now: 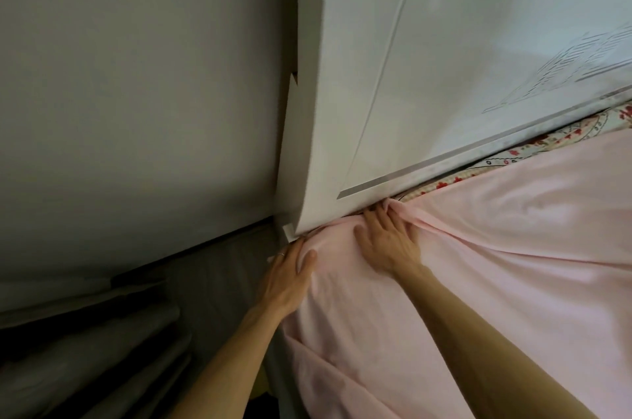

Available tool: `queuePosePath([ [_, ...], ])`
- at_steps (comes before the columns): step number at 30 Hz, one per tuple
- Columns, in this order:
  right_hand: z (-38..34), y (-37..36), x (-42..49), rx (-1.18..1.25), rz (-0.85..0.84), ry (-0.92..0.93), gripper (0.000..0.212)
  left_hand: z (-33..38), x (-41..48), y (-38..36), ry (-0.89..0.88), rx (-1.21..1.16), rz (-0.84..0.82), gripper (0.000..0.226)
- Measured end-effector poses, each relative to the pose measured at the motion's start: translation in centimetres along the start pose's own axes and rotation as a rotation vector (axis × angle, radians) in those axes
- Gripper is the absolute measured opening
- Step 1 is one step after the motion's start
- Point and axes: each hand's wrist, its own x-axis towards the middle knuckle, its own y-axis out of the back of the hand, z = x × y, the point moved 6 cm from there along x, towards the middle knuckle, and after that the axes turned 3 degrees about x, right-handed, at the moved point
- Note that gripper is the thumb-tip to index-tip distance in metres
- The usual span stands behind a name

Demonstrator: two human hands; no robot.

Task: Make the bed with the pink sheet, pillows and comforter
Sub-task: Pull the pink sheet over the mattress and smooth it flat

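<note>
Two open hands press the sheet (478,247): left hand (290,276) at the corner, right hand (390,242) on bunched pink folds.

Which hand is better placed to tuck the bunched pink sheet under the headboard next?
Probably the right hand: its fingertips touch the bunched pink sheet at the headboard gap. The left hand rests at the corner.
</note>
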Motion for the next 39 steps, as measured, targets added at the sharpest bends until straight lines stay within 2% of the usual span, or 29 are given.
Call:
queuePosePath([
  [3, 0.7, 0.1, 1.2, -0.003, -0.04, 0.018, 0.065, 0.2, -0.2, 0.1, 0.073, 0.212, -0.002, 0.06],
  [5, 0.6, 1.1, 0.3, 0.099, 0.068, 0.103, 0.054, 2.4, -0.9, 1.1, 0.042, 0.439, 0.119, 0.052],
  [7, 0.9, 2.2, -1.6, 0.217, 0.205, 0.156, 0.04, 5.4, -2.0, 1.7, -0.103, 0.525, 0.223, 0.045],
  [11, 5.4, 5.0, -4.5, 0.475, 0.362, -0.029, 0.028, 13.6, -3.4, 0.4, -0.481, 0.574, 0.225, 0.035],
  [16, 13.5, 9.8, -3.7, 0.642, 0.464, -0.255, 0.034, 23.1, -0.1, -2.5, -0.603, 0.593, 0.269, 0.033],
  [20, 18.5, 12.1, 0.9, 0.644, 0.359, -0.398, 0.056, 28.1, 3.3, -5.0, -0.535, 0.664, 0.218, 0.035],
  [24, 21.6, 12.1, 5.2, 0.648, 0.16, -0.541, 0.074, 30.1, 5.6, -7.4, -0.46, 0.9, 0.222, 0.035],
  [27, 23.0, 12.1, 7.5, 0.65, 0.068, -0.513, 0.069, 31.2, 6.8, -8.8, -0.494, 0.986, 0.221, 0.041],
  [29, 23.8, 12.0, 8.6, 0.692, 0.045, -0.484, 0.05, 31.6, 7.2, -8.9, -0.544, 0.984, 0.262, 0.048],
  [32, 25.0, 11.5, 9.3, 0.979, 0.072, -0.479, 0.025, 31.6, 7.1, -8.8, -0.594, 0.913, 0.252, 0.056],
  [36, 25.7, 14.9, 10.4, 1.786, 0.3, -0.352, 0.011, 32.1, 7.1, -8.4, -0.699, 0.73, 0.325, 0.067],
  [39, 26.0, 16.7, 11.2, 2.115, 0.247, -0.362, 0.011, 32.4, 6.0, -10.3, -0.859, 0.715, 0.301, 0.05],
])
